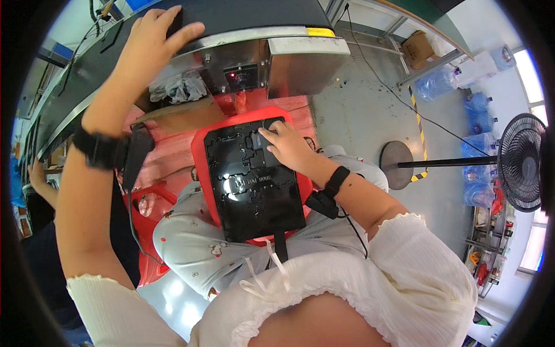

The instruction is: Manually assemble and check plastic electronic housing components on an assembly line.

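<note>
Right hand (287, 144) presses fingertips flat on black molded tray (254, 179) lying on red tray (202, 144) in the lap, left hand (153, 40) spread open, empty, on conveyor belt (243, 14); unsupported tray could slide off lap.

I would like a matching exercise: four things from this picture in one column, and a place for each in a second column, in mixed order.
Things:
1. left hand
2. right hand
3. black moulded tray
4. standing fan

Places:
A. on the red board on the lap
B. on the floor at the right
C. on the black conveyor belt's edge
D. on the tray's upper right part

Pairs: 1-C, 2-D, 3-A, 4-B
</note>
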Available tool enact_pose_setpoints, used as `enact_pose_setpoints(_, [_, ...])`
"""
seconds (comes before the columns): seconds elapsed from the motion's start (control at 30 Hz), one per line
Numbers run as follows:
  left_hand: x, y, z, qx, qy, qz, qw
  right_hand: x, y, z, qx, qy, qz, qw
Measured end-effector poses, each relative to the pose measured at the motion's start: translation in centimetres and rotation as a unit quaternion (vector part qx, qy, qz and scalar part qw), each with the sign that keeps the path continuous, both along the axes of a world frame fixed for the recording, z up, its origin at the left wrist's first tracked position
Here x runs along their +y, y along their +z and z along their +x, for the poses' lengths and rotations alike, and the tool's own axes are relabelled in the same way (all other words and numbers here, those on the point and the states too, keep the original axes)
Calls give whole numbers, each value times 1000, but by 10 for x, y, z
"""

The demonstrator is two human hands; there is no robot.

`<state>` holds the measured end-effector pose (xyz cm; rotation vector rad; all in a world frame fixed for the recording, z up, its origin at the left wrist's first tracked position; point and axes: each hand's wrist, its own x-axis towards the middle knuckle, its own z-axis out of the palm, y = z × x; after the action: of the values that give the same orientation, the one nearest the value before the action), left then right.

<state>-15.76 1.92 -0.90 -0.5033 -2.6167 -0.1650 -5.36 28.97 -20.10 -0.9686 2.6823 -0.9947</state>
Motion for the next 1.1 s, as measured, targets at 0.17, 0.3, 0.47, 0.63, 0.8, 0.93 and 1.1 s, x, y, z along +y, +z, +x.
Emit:
enact_pose_setpoints(0.17, [31,-25,116,33,-83,-6,996,10,-26,59,170,18,168,971])
enact_pose_setpoints(0.3, [52,-93,172,-128,-87,4,988,9,-30,91,118,-3,194,974])
enact_pose_setpoints(0.47, [61,-187,174,-241,-54,-11,969,8,-32,95,141,-9,180,973])
enact_pose_setpoints(0.63, [58,-222,184,-223,0,4,975,10,-24,95,125,8,211,969])
enact_pose_setpoints(0.8, [40,-219,193,-239,36,-39,970,-1,16,81,21,67,277,958])
enact_pose_setpoints(0.93, [42,-206,197,-289,33,19,957,-14,100,27,-170,211,306,913])
enact_pose_setpoints(1.1, [28,-126,178,-170,-37,163,971,-43,220,-81,115,235,96,960])
